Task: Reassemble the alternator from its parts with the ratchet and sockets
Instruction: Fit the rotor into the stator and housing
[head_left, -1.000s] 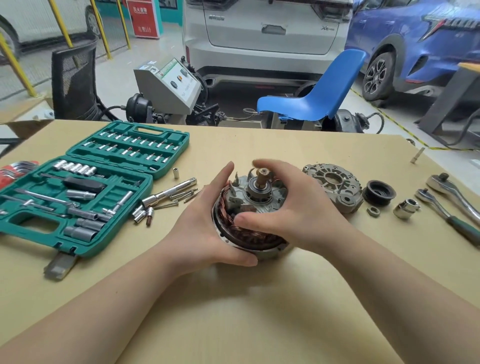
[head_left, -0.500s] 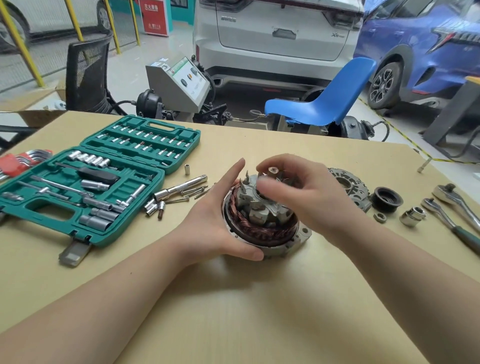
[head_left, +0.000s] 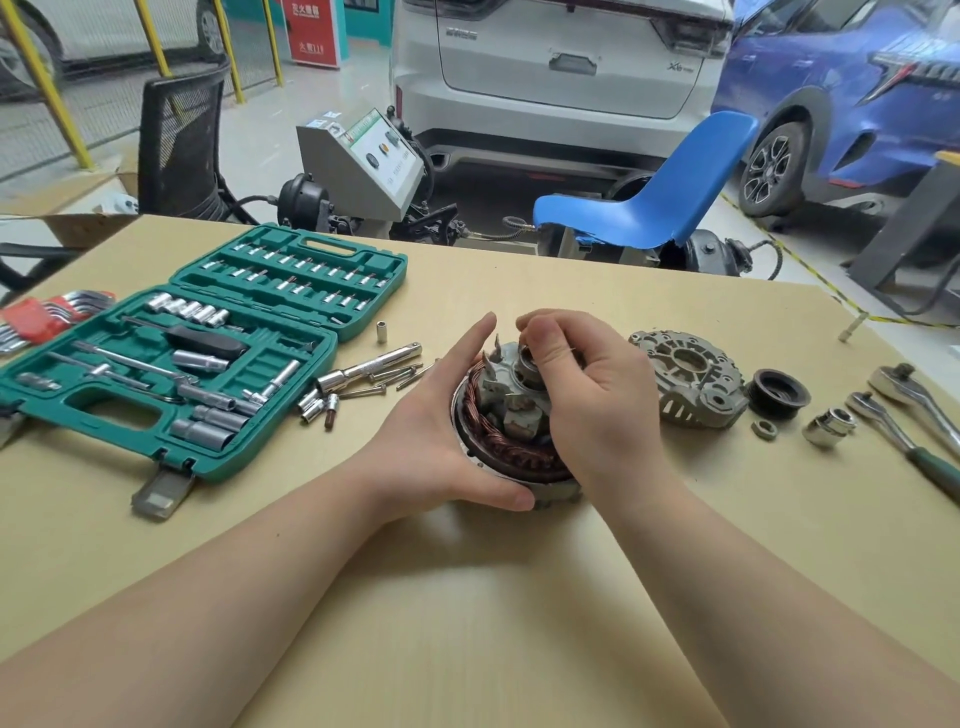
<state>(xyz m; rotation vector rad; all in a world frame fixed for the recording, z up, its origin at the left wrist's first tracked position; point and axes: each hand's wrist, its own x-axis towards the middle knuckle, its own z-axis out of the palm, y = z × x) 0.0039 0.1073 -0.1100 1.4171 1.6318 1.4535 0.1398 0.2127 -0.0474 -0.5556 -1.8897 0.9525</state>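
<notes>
Head view: I see the wooden table (head_left: 519, 623), with the alternator body (head_left: 511, 441) at its middle, cupped by my spread left hand (head_left: 441, 441). My right hand (head_left: 587, 389) has slid from the casing's side onto the rotor shaft, fingers curled pinching it (seating it, I judge). The rear cover (head_left: 691, 379) waits beside.

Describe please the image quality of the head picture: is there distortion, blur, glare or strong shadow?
Head view: wide-angle distortion bows the table edge and stretches the forearms near the bottom; light is soft and even, with only a faint shadow under the left hand and alternator; the right hand fingertips look slightly soft; small glints show on the sockets in the green case.
</notes>
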